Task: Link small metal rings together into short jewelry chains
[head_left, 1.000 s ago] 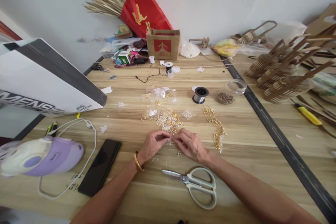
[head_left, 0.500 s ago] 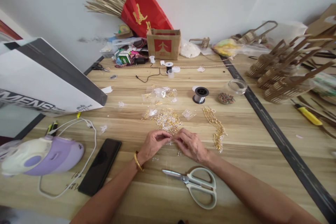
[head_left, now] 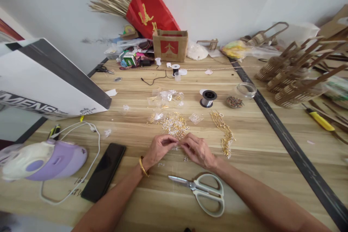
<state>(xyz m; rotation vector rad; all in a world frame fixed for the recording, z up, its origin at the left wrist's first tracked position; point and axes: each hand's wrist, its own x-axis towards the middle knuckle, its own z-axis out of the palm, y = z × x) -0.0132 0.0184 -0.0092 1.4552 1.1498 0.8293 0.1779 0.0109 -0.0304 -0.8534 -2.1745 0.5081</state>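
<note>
My left hand (head_left: 162, 147) and my right hand (head_left: 198, 149) meet fingertip to fingertip over the wooden table (head_left: 136, 195). Both are closed in a pinch; what lies between the fingers is too small to name. A few tiny clear pieces (head_left: 175, 148) show just under the fingertips. Right beyond the hands spreads a pile of gold and silver beads (head_left: 174, 125). Gold chains with rings (head_left: 224, 134) lie to the right of my right hand. Scissors with pale handles (head_left: 201, 190) rest on the near side, blades pointing left.
A black phone (head_left: 103, 172) and a purple and white device (head_left: 58, 161) with a white cable are at left. Beyond the pile stand a wire spool (head_left: 208, 98) and a glass jar of dark beads (head_left: 235, 101). Small woven baskets (head_left: 288, 79) and a yellow-handled tool (head_left: 320, 119) are at right.
Almost nothing differs. Both hands keep the same pinch over the same spot, and the whole view has shifted very slightly.
</note>
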